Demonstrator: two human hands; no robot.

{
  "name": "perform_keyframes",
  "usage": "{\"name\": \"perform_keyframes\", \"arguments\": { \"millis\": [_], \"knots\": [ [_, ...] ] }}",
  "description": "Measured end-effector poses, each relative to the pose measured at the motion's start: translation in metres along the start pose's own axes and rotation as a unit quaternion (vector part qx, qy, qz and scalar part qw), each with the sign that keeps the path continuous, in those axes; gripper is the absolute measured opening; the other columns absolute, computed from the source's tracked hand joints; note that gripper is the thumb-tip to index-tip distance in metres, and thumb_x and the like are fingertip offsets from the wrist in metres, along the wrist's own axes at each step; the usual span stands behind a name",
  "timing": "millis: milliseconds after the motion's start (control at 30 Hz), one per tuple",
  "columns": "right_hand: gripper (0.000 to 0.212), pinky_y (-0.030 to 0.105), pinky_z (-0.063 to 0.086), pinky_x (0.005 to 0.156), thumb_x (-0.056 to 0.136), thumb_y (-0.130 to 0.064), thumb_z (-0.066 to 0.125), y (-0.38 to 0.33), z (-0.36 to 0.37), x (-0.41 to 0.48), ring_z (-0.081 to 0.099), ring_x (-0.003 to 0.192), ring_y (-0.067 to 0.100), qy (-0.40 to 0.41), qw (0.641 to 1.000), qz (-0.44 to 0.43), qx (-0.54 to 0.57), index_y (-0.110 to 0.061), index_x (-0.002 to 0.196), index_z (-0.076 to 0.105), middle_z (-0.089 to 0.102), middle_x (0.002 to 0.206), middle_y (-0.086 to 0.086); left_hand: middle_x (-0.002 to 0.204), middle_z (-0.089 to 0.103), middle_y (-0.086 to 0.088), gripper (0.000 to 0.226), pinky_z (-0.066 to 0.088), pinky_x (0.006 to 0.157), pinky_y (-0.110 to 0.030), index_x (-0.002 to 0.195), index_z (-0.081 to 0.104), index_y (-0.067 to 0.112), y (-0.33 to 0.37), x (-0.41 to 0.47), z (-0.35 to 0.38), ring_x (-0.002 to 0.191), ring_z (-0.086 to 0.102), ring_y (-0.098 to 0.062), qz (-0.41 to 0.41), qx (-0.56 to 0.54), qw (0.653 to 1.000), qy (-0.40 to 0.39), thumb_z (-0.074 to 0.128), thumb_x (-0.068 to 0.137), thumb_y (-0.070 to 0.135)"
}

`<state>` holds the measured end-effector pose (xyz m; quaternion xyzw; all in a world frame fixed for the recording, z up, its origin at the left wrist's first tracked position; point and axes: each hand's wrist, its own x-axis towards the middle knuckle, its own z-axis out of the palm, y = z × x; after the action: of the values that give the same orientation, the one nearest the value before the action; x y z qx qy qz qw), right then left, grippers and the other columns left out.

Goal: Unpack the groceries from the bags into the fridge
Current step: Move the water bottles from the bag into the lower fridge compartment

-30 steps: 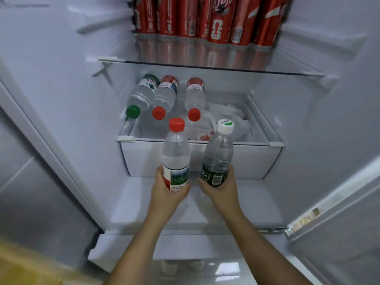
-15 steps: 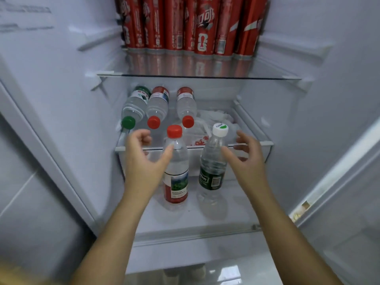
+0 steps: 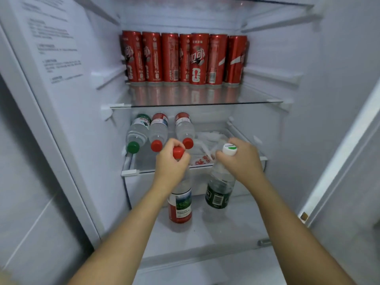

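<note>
Two water bottles stand on the fridge's lower shelf [image 3: 216, 229]. The red-capped bottle [image 3: 180, 204] with a red label stands on the left; my left hand [image 3: 171, 164] grips it around the neck just under the cap. The white-capped bottle [image 3: 219, 192] with a dark green label leans slightly on the right; my right hand [image 3: 239, 159] grips its neck below the cap. Both bottles are in front of the white drawer [image 3: 139, 182].
Three water bottles [image 3: 159, 130] lie on their sides on the glass cover over the drawer, beside a white plastic bag [image 3: 207, 145]. Several red cans [image 3: 183, 58] line the glass shelf [image 3: 195, 103] above. The fridge door [image 3: 41, 99] stands open on the left.
Both hands, which had let go and hovered open beside the standing bottles, have closed around the bottle necks. The view has tilted upward, showing the whole can shelf.
</note>
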<state>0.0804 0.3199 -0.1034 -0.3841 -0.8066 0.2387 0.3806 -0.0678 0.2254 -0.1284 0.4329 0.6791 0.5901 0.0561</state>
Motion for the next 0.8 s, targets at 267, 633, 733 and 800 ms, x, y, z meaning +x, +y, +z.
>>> {"name": "perform_keyframes", "arguments": {
  "millis": [267,633,733,800],
  "knots": [
    [0.026,0.026,0.029,0.050,0.075,-0.020,0.062,-0.039,-0.077,0.006,0.036,0.052,0.009,0.220,0.958,-0.076,0.169,-0.002,0.066,0.045,0.039,0.053,-0.006,0.075,0.060,-0.008,0.018,0.054,0.067,-0.035,0.080,0.051,0.020,-0.003,0.000,-0.001,0.076,0.065,-0.028,-0.007,-0.011,1.000,-0.001,0.058,0.086,0.004],
    [0.022,0.015,0.039,0.057,0.084,-0.027,0.066,0.003,-0.015,-0.002,0.045,0.058,0.002,0.402,0.889,-0.099,0.194,-0.015,0.075,0.050,0.051,0.066,-0.002,0.076,0.058,-0.004,0.016,0.053,0.069,-0.032,0.083,0.053,0.019,-0.003,-0.001,-0.003,0.076,0.062,-0.026,-0.011,-0.015,1.000,0.004,0.060,0.087,0.006],
    [0.020,0.007,0.037,0.062,0.086,-0.021,0.071,0.013,0.003,-0.003,0.048,0.064,-0.001,0.360,0.909,-0.110,0.178,-0.016,0.080,0.053,0.053,0.074,-0.002,0.077,0.059,-0.005,0.017,0.053,0.070,-0.033,0.083,0.053,0.021,-0.003,-0.002,-0.002,0.076,0.062,-0.025,-0.011,-0.011,1.000,0.006,0.060,0.088,0.006],
    [0.014,0.007,0.039,0.066,0.087,-0.019,0.071,0.017,0.017,0.001,0.050,0.071,0.001,0.304,0.935,-0.103,0.150,-0.014,0.087,0.058,0.056,0.082,-0.002,0.076,0.060,-0.007,0.017,0.053,0.070,-0.034,0.082,0.053,0.021,-0.003,-0.002,-0.002,0.075,0.062,-0.025,-0.010,-0.009,1.000,0.005,0.060,0.087,0.007]
  ]
}}
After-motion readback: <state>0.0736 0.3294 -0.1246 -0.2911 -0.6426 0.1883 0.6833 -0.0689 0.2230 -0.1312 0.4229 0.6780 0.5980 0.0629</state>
